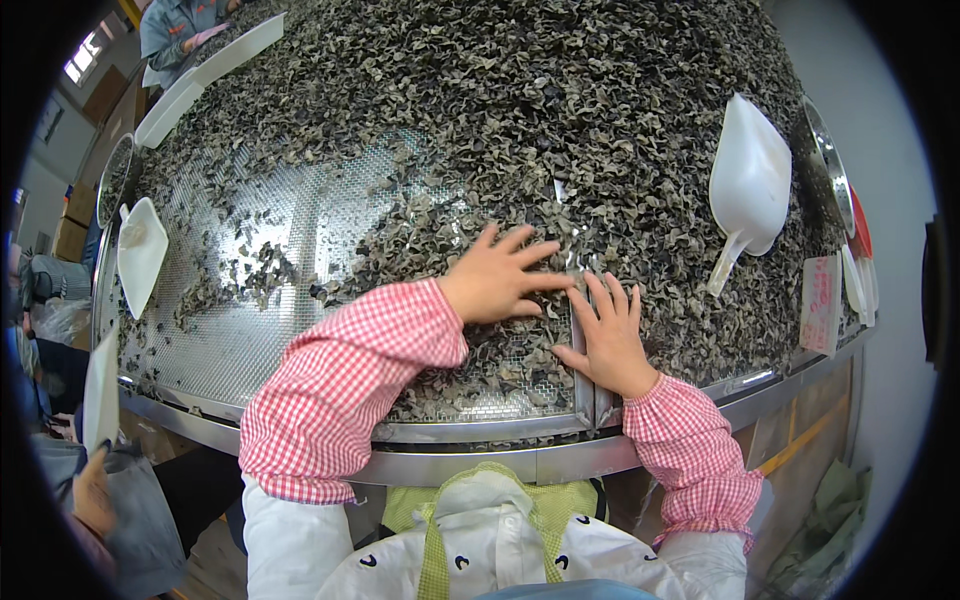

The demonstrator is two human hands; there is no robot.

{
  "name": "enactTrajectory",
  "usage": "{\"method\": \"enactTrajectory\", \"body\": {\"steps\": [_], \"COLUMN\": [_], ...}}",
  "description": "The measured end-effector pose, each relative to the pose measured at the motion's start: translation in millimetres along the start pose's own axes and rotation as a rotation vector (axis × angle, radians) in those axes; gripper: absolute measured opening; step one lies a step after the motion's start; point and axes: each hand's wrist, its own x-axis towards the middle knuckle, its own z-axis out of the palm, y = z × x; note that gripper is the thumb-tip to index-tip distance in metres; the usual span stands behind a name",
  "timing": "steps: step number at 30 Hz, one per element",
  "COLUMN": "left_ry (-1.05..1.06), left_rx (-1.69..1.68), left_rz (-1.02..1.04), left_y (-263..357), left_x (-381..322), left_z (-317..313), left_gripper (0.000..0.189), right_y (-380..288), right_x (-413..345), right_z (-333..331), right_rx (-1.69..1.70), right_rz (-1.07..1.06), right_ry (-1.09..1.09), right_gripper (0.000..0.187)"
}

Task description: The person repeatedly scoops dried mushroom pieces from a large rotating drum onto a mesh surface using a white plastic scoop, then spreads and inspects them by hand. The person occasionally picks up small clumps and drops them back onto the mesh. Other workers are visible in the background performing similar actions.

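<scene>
A thick layer of dark, curled dried pieces, which look like wood ear fungus [480, 97], covers much of a metal mesh table [247, 352]. My left hand [506, 277] lies palm down over the pieces with its fingers spread. Close beside it, my right hand [611, 337] rests fingers apart on the pieces, near a metal frame bar [584, 382] between mesh panels. The fingertips of both hands nearly meet. Neither hand grips anything that I can see; what lies under the palms is hidden. Red-and-white checked sleeves cover both forearms.
A white plastic scoop [750, 180] lies at right, another [142, 255] at left. Metal bowls [829, 165] [116, 180] stand at both ends. A card with writing [820, 304] lies at the right edge. Co-workers stand at upper left [171, 37] and lower left [135, 510], where one holds a white scoop.
</scene>
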Motion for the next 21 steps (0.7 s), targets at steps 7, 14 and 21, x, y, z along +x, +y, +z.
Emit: {"method": "enactTrajectory", "body": {"steps": [7, 14, 21], "left_ry": [-0.374, -0.196, -0.020], "left_rx": [-0.030, 0.060, -0.147], "left_rz": [-0.427, -0.345, 0.114], "left_y": [-66.1, -56.5, -9.0], "left_x": [-41.8, -58.7, -4.6], "left_z": [-29.1, -35.9, 8.2], "left_gripper": [0.063, 0.055, 0.055], "right_y": [5.4, 4.0, 4.9], "right_x": [-1.6, -0.1, 1.2], "right_z": [-1.9, -5.4, -5.4], "right_rx": [0.073, 0.085, 0.072], "right_rz": [-0.005, 0.002, 0.000], "right_ry": [-0.040, -0.075, -0.089], "right_gripper": [0.078, 0.078, 0.080]}}
